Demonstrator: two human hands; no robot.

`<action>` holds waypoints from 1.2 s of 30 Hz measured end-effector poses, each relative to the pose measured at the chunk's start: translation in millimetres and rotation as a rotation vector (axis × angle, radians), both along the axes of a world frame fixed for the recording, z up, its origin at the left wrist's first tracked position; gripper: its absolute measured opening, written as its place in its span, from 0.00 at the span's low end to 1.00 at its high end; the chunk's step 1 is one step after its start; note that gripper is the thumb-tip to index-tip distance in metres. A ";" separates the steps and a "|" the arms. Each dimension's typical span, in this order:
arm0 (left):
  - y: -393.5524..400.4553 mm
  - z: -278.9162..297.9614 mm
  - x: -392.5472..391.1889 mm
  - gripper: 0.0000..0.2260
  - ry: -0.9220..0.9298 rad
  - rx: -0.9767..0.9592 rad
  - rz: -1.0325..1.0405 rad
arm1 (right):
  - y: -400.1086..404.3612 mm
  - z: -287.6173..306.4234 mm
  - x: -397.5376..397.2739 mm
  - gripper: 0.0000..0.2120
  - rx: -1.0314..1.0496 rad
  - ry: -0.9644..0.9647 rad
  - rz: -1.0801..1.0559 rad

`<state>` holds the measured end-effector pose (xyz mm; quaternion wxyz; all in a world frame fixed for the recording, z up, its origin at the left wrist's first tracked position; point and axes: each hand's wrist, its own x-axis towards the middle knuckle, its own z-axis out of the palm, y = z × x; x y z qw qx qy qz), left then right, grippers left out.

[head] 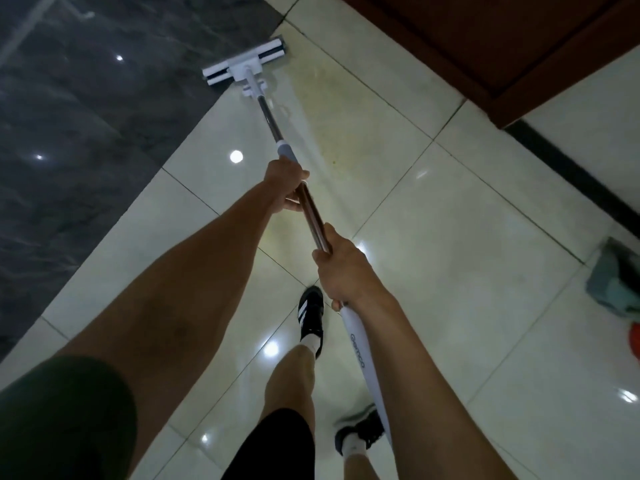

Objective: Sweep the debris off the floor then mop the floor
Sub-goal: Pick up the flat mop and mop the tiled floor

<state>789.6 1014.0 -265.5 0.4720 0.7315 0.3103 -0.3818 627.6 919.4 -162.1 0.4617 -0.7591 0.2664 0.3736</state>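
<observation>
Floor [450, 209] is pale glazed tile, super glossy, ceiling lights bounce right off it, thin dark grout lines between. Next to it the dark slab [86, 140] looks like polished grey stone with marbled veins, just as shiny. Mop [298, 202] pole is smooth reflective metal with a brownish tint, head [244, 62] is matt white plastic with dark strips, grey matt collar below it, and a smooth white plastic sleeve with printed lettering near the top end. Brown panel [502, 39] looks like wood, satin finish. Bundle at the right edge [616, 278] looks like soft cloth.
</observation>
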 end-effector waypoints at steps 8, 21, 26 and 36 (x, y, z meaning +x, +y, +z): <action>-69.2 18.2 -148.4 0.07 0.038 -0.010 -0.155 | -50.0 16.5 -158.4 0.26 0.008 0.038 -0.096; -169.0 29.9 -369.1 0.11 0.087 -0.023 -0.225 | -140.9 48.7 -377.4 0.28 0.003 0.084 -0.140; -175.1 27.9 -357.0 0.11 0.062 -0.015 -0.150 | -151.6 44.5 -362.3 0.28 0.001 0.053 -0.116; -172.0 9.3 -219.7 0.17 -0.009 -0.071 -0.016 | -166.9 31.4 -210.8 0.29 0.054 0.062 -0.049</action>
